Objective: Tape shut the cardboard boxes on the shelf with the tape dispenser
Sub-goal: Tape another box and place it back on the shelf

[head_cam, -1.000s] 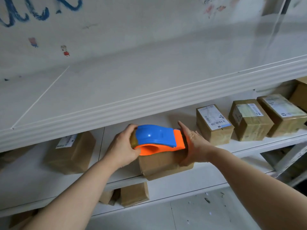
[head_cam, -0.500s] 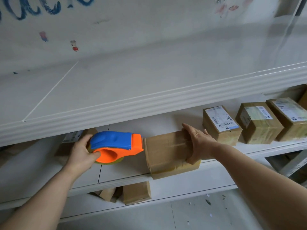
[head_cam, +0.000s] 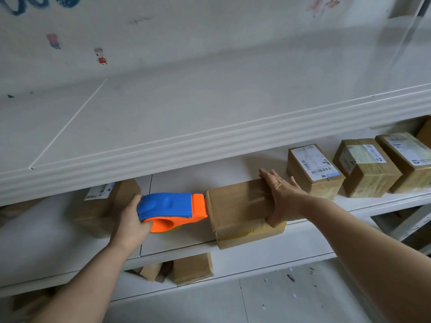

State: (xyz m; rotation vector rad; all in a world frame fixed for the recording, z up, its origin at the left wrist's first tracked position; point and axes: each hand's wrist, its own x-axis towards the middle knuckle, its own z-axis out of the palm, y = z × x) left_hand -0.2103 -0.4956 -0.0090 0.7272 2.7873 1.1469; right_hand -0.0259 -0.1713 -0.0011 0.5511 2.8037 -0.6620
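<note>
Upper shelf lip (head_cam: 210,145) roofs the middle shelf (head_cam: 182,241), limiting headroom. A labelled box (head_cam: 100,213) blocks the left, just behind the tape dispenser (head_cam: 170,206). Three labelled boxes (head_cam: 314,171) close the right. Bare board lies open in front of the dispenser and behind the centre box (head_cam: 238,210).

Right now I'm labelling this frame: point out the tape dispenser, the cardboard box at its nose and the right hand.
tape dispenser (head_cam: 166,203): head view, blue top cover.
cardboard box (head_cam: 235,206): head view, top face.
right hand (head_cam: 283,197): head view, back of hand.

Scribbled white wall (head_cam: 210,38) — pale floor (head_cam: 279,304).
</note>
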